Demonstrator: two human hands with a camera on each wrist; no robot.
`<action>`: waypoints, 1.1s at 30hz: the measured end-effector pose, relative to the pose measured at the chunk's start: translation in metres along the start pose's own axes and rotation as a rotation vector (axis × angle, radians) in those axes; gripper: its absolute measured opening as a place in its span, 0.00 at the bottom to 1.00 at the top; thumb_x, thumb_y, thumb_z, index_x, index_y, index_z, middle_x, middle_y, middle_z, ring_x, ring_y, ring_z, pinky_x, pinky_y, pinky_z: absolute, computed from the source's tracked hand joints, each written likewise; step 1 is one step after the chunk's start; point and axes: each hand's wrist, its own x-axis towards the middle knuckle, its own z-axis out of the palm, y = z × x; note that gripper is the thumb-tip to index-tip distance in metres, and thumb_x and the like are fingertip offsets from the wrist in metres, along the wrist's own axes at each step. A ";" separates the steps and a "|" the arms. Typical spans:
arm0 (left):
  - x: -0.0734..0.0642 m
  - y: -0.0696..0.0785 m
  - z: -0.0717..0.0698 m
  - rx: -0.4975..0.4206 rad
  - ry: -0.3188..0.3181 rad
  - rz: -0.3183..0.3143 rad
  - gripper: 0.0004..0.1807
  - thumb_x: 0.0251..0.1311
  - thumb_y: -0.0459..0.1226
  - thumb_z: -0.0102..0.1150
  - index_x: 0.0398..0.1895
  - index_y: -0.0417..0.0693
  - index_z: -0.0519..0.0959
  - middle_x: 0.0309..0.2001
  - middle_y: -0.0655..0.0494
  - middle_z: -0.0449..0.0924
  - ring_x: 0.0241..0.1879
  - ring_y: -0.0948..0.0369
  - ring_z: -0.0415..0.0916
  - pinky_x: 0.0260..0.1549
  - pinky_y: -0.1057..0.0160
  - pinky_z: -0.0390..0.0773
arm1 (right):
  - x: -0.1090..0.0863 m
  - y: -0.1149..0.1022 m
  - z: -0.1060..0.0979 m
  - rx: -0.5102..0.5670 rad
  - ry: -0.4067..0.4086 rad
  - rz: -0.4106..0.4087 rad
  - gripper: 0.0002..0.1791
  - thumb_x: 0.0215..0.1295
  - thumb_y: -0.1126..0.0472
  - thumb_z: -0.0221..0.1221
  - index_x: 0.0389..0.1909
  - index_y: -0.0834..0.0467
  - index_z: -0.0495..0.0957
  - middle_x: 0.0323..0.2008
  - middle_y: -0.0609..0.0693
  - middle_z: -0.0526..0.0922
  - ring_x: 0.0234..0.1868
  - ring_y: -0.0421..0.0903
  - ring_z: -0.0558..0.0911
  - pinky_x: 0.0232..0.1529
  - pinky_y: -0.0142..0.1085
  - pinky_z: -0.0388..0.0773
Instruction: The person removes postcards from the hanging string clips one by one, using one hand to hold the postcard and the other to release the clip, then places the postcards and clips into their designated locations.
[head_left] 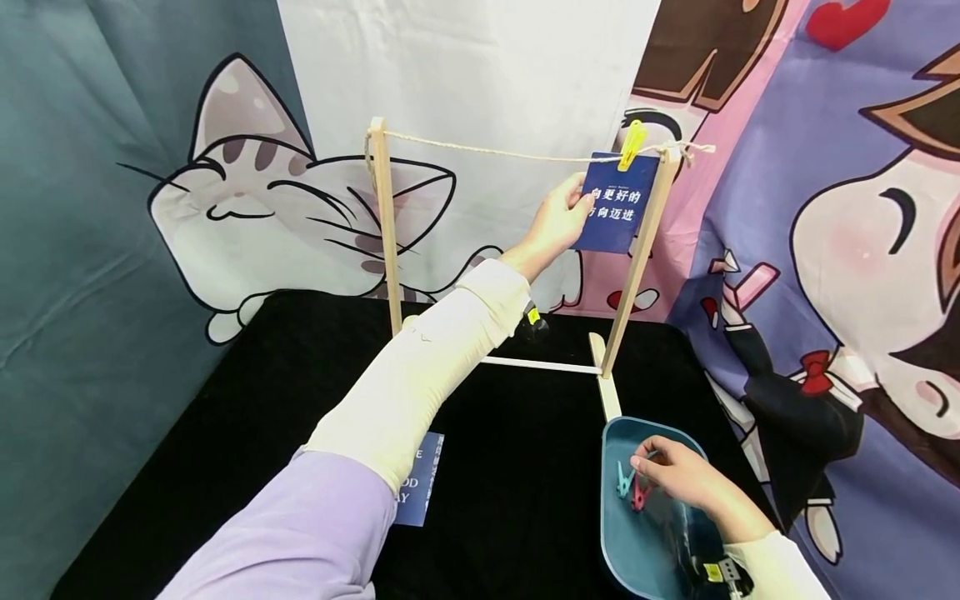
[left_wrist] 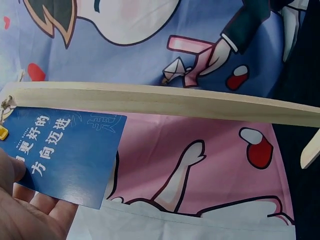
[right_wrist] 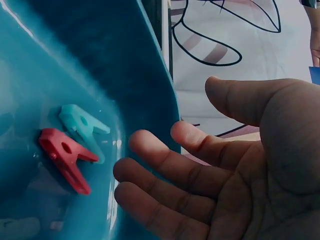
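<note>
A dark blue card with white characters hangs at the right end of a cord, clipped there by a yellow clothespin. My left hand pinches the card's left edge between thumb and fingers, as the left wrist view also shows. Down at the right, my right hand is over a blue basin. Its fingers are spread and hold nothing in the right wrist view. Inside the basin lie a teal clothespin and a red clothespin, close together and apart from the fingers.
The cord runs between two wooden posts of a frame on a black cloth. Another blue card lies on the cloth, partly behind my left sleeve. A cartoon-printed curtain stands behind.
</note>
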 end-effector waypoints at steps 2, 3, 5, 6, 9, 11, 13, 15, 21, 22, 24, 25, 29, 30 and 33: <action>0.001 0.000 0.001 0.010 0.005 0.000 0.17 0.78 0.35 0.46 0.66 0.51 0.72 0.49 0.48 0.85 0.40 0.57 0.86 0.36 0.63 0.85 | 0.001 -0.004 -0.001 -0.017 0.023 0.003 0.16 0.75 0.57 0.56 0.49 0.68 0.74 0.36 0.56 0.83 0.32 0.52 0.81 0.27 0.38 0.76; 0.001 0.000 0.001 0.010 0.004 -0.002 0.18 0.78 0.35 0.46 0.66 0.51 0.72 0.50 0.47 0.85 0.40 0.57 0.86 0.36 0.63 0.85 | 0.001 -0.006 -0.001 -0.027 0.035 0.002 0.17 0.75 0.57 0.56 0.50 0.68 0.74 0.37 0.56 0.83 0.32 0.52 0.81 0.27 0.38 0.76; 0.001 0.001 0.002 0.000 0.002 -0.009 0.18 0.78 0.35 0.46 0.67 0.51 0.72 0.50 0.47 0.85 0.41 0.57 0.86 0.36 0.63 0.85 | 0.002 -0.010 -0.002 -0.058 0.060 -0.006 0.18 0.75 0.57 0.57 0.53 0.69 0.74 0.40 0.56 0.82 0.33 0.50 0.80 0.29 0.38 0.77; 0.001 0.001 0.002 0.002 0.001 -0.012 0.18 0.78 0.35 0.46 0.67 0.51 0.71 0.50 0.48 0.85 0.41 0.57 0.85 0.36 0.63 0.85 | 0.002 -0.012 -0.002 -0.076 0.073 -0.006 0.19 0.74 0.57 0.57 0.54 0.70 0.74 0.41 0.57 0.82 0.34 0.50 0.80 0.29 0.38 0.78; 0.002 0.002 0.003 0.006 -0.003 -0.016 0.18 0.78 0.36 0.45 0.68 0.52 0.71 0.50 0.48 0.85 0.41 0.58 0.85 0.36 0.64 0.85 | 0.003 -0.017 -0.005 -0.124 0.100 -0.013 0.23 0.74 0.56 0.58 0.59 0.71 0.72 0.45 0.60 0.83 0.37 0.50 0.81 0.32 0.38 0.79; 0.002 0.002 0.003 0.013 0.001 -0.011 0.18 0.78 0.36 0.45 0.67 0.52 0.71 0.50 0.49 0.85 0.41 0.58 0.85 0.36 0.64 0.85 | 0.005 -0.021 -0.007 -0.152 0.109 -0.023 0.25 0.74 0.55 0.59 0.60 0.70 0.71 0.47 0.62 0.83 0.38 0.50 0.82 0.32 0.39 0.80; 0.002 0.001 0.002 0.011 0.004 -0.009 0.18 0.78 0.36 0.45 0.67 0.52 0.71 0.50 0.49 0.85 0.41 0.58 0.85 0.36 0.64 0.85 | 0.007 -0.025 -0.010 -0.167 0.110 -0.026 0.25 0.74 0.55 0.58 0.61 0.70 0.71 0.48 0.63 0.83 0.38 0.51 0.82 0.33 0.40 0.80; 0.002 0.001 0.002 0.012 0.007 -0.006 0.18 0.78 0.36 0.45 0.67 0.52 0.71 0.50 0.48 0.85 0.41 0.58 0.85 0.36 0.64 0.85 | 0.009 -0.030 -0.013 -0.193 0.117 -0.032 0.25 0.74 0.54 0.59 0.61 0.68 0.72 0.49 0.63 0.83 0.39 0.51 0.83 0.35 0.41 0.80; 0.002 0.000 -0.001 0.060 0.008 -0.007 0.19 0.78 0.36 0.46 0.68 0.54 0.71 0.51 0.49 0.85 0.41 0.59 0.85 0.37 0.65 0.84 | 0.015 -0.046 -0.022 -0.270 0.142 -0.072 0.22 0.73 0.54 0.60 0.58 0.66 0.75 0.47 0.61 0.85 0.46 0.55 0.84 0.43 0.50 0.81; 0.002 0.000 -0.001 0.069 0.009 -0.008 0.19 0.78 0.36 0.46 0.68 0.54 0.71 0.51 0.50 0.85 0.42 0.59 0.85 0.37 0.66 0.84 | 0.016 -0.048 -0.024 -0.275 0.143 -0.080 0.22 0.73 0.54 0.59 0.58 0.66 0.75 0.47 0.61 0.85 0.46 0.55 0.84 0.44 0.51 0.81; 0.001 0.000 -0.002 0.078 0.003 -0.009 0.19 0.78 0.37 0.46 0.68 0.55 0.71 0.52 0.51 0.85 0.42 0.60 0.85 0.37 0.66 0.84 | 0.018 -0.053 -0.026 -0.287 0.148 -0.088 0.21 0.73 0.54 0.59 0.58 0.66 0.75 0.46 0.61 0.85 0.47 0.56 0.84 0.45 0.52 0.81; 0.001 0.000 -0.002 0.081 0.002 -0.010 0.19 0.78 0.37 0.46 0.68 0.56 0.71 0.52 0.51 0.85 0.42 0.60 0.84 0.37 0.66 0.84 | 0.020 -0.055 -0.026 -0.290 0.151 -0.089 0.21 0.73 0.54 0.59 0.58 0.65 0.75 0.46 0.61 0.85 0.47 0.55 0.84 0.46 0.53 0.81; 0.001 0.000 -0.002 0.080 -0.004 -0.008 0.20 0.78 0.37 0.46 0.69 0.55 0.70 0.53 0.51 0.84 0.43 0.60 0.84 0.37 0.66 0.83 | 0.026 -0.062 -0.029 -0.302 0.156 -0.098 0.22 0.73 0.54 0.59 0.59 0.65 0.74 0.46 0.61 0.85 0.46 0.55 0.84 0.48 0.54 0.80; 0.001 0.000 -0.002 0.080 -0.004 -0.005 0.20 0.78 0.37 0.46 0.70 0.55 0.70 0.53 0.51 0.84 0.43 0.60 0.84 0.37 0.67 0.83 | 0.027 -0.064 -0.029 -0.307 0.156 -0.100 0.22 0.73 0.53 0.59 0.59 0.65 0.74 0.46 0.61 0.85 0.46 0.55 0.84 0.48 0.54 0.80; 0.001 -0.001 -0.002 0.077 -0.008 0.006 0.20 0.78 0.36 0.46 0.70 0.54 0.70 0.53 0.50 0.84 0.43 0.59 0.84 0.37 0.67 0.83 | 0.030 -0.069 -0.030 -0.305 0.154 -0.105 0.22 0.73 0.54 0.59 0.59 0.65 0.74 0.46 0.61 0.85 0.46 0.54 0.84 0.48 0.54 0.80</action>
